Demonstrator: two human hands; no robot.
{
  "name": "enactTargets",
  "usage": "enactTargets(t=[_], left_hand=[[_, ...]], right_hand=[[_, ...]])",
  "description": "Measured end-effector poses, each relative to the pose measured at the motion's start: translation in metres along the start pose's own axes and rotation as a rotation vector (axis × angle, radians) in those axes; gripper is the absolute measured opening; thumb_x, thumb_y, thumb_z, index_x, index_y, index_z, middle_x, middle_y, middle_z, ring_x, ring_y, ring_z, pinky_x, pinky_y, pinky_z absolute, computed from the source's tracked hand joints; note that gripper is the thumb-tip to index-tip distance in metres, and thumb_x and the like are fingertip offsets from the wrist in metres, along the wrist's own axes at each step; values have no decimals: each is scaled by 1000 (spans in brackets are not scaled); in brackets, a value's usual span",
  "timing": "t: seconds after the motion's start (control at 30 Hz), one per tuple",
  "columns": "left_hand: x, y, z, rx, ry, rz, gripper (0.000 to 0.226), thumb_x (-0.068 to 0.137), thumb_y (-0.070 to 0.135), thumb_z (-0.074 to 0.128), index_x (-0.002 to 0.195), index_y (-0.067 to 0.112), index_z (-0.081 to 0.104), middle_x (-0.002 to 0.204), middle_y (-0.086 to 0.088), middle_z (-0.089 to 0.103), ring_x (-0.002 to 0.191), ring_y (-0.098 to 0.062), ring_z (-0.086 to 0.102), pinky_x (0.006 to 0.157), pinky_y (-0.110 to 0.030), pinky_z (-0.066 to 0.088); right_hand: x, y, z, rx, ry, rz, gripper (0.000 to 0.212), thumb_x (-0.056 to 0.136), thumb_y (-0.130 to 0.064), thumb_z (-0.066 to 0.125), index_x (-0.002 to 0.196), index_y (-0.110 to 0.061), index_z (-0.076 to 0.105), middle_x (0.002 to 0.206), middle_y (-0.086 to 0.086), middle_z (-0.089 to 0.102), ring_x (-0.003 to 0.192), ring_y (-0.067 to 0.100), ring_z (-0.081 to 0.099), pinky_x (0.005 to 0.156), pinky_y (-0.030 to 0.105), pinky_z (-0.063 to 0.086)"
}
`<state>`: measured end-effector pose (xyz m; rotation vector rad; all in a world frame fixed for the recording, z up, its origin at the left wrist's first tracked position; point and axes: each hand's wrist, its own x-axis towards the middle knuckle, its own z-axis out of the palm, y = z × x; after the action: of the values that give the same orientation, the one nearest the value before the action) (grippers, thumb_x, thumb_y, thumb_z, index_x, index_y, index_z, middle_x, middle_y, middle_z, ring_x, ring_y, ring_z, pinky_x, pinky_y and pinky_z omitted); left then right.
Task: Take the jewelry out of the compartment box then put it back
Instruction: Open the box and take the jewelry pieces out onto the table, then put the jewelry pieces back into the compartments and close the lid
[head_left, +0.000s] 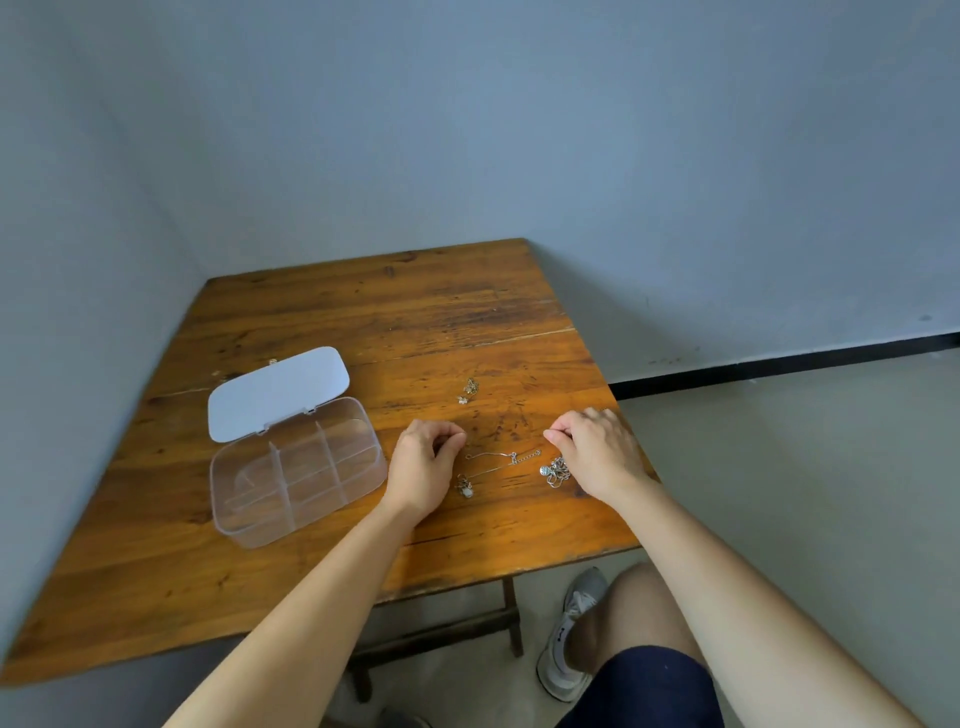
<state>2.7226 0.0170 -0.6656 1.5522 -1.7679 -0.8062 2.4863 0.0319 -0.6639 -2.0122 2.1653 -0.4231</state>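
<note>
Now pinching, seemingly, a fine chain (503, 458) between left hand (422, 462) and right hand (597, 449), low over the tabletop (441, 322); best lifted taut, level, toward the empty open box (296, 467).

We cannot tell whether the curled fingers (451, 441) of our left hand (423, 467) pinch anything; their tips are tucked under. The right hand (597, 452) hides its fingertips too, and partly covers the chain cluster (556, 472) beside them. The small jewelry (469, 391) beyond the fingers is too tiny to identify. Both forearms and the tabletop (156, 597) run off the frame's edges.
</note>
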Motion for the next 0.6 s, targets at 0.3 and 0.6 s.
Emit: enactTargets(t=[0.3, 0.6], left_hand=[[-22, 17, -89, -411, 141, -17, 10, 100, 12, 53, 99, 5, 60, 89, -9, 72, 77, -18, 72, 67, -32, 60], [-13, -1, -179, -411, 399, -103, 11, 99, 15, 55, 105, 6, 60, 94, -11, 72, 77, -21, 75, 69, -35, 62]], right_hand=[[16, -73, -15, 312, -13, -33, 31, 101, -41, 49, 113, -18, 66, 114, 0, 65, 105, 19, 56, 83, 33, 46], [24, -196, -24, 686, -105, -176, 37, 102, -41, 48, 124, -16, 62, 121, 0, 65, 107, 16, 58, 85, 28, 45]])
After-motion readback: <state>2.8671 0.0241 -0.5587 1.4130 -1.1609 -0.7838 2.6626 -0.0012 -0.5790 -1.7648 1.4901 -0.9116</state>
